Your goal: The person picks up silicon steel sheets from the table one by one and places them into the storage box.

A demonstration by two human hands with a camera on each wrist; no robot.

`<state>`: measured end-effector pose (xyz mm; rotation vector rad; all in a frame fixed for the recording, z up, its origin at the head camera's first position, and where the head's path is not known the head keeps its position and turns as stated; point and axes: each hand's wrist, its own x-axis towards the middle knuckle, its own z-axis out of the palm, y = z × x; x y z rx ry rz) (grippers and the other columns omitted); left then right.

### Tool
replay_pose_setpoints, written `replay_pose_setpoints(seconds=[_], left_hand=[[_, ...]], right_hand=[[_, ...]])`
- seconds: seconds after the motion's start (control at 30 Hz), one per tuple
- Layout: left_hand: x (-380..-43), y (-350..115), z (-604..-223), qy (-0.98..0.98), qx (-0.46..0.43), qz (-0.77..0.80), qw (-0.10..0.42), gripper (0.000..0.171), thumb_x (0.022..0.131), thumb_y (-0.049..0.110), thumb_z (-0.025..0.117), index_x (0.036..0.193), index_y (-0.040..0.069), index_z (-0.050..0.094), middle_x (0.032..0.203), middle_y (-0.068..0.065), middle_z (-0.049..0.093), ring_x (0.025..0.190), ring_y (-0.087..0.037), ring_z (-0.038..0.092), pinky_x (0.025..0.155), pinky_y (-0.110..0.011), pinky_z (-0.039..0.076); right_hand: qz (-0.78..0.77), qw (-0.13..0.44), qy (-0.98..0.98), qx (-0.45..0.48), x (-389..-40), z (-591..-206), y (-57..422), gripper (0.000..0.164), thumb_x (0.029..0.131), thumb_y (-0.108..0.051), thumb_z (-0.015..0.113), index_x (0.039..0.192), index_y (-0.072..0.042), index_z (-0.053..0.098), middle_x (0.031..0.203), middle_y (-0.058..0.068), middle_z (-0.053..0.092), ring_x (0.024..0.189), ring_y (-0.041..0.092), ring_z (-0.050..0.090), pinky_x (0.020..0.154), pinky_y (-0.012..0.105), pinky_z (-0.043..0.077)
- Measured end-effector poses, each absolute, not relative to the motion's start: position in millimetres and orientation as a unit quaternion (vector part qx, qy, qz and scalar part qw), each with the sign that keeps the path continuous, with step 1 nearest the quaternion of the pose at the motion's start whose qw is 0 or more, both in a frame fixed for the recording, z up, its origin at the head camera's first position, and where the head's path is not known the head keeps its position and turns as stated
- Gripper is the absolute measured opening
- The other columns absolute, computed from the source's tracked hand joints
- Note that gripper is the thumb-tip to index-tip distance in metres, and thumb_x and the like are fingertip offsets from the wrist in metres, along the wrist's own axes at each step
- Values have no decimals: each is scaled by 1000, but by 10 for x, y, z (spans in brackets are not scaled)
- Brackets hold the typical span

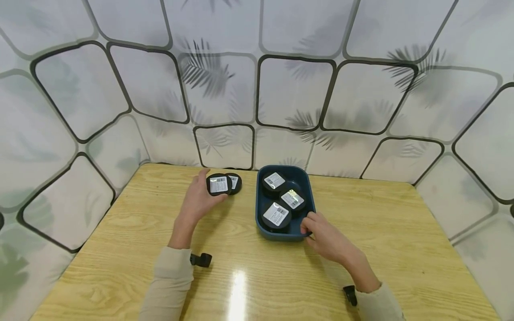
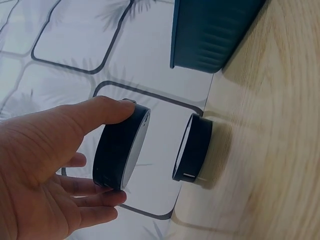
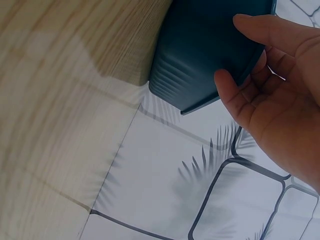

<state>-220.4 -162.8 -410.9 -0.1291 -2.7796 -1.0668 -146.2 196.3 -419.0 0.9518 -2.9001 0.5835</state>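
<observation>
My left hand (image 1: 198,198) grips a flat round black container (image 1: 218,185) with a white barcode label, thumb on one side and fingers on the other. In the left wrist view this container (image 2: 117,147) is held off the table. Just beyond it, a second flat black container (image 1: 237,183) lies on the table, partly hidden in the head view. The right hand (image 1: 329,238) pinches the rim of a dark blue plastic bin (image 1: 277,237) at its near right corner. Inside the bin are black labelled containers (image 1: 276,215), three visible on top. The right wrist view shows the bin's ribbed side (image 3: 200,60).
A light wooden table (image 1: 381,223) carries everything. Behind it and along both sides stands pale fabric or wall covering (image 1: 225,98) with dark outlines and leaf prints. Black straps with small devices (image 1: 201,260) sit at both wrists.
</observation>
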Motion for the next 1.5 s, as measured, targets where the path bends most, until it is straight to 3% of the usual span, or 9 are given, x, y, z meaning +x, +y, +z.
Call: replay_pose_setpoints(seconds=[0.2,0.43,1.0,1.5], left_hand=[[-2209,-1508,-4097,-930,-61,-354,81,95,78,30,83,151,1,28,132,-36,47,115,-48,53,95,-58,44],[-2240,-1383,-4058,-924,-72,-365,87,94,79,32,82,151,3,30,141,-32,43,123,-46,49,99,-57,43],[-2449,-996,-4034,-919,-111,-367,94,90,77,31,83,147,3,34,130,-28,51,109,-39,55,92,-51,46],[-2581,-695,-4050,-925,-120,-353,68,88,80,35,81,148,6,34,135,-25,50,115,-38,54,97,-50,45]], right_hand=[[188,29,-930,316,-1461,-4180,1982,30,79,6,75,83,-16,54,86,-6,44,82,12,39,72,30,42],[191,25,-930,314,-1462,-4165,1989,29,80,5,75,83,-16,55,86,-7,45,83,12,40,73,30,42],[194,20,-932,306,-1473,-4178,2005,28,80,5,74,83,-16,56,86,-7,45,83,12,40,73,30,43],[187,12,-933,307,-1475,-4175,1975,27,81,4,74,84,-16,56,87,-6,46,83,13,41,74,31,44]])
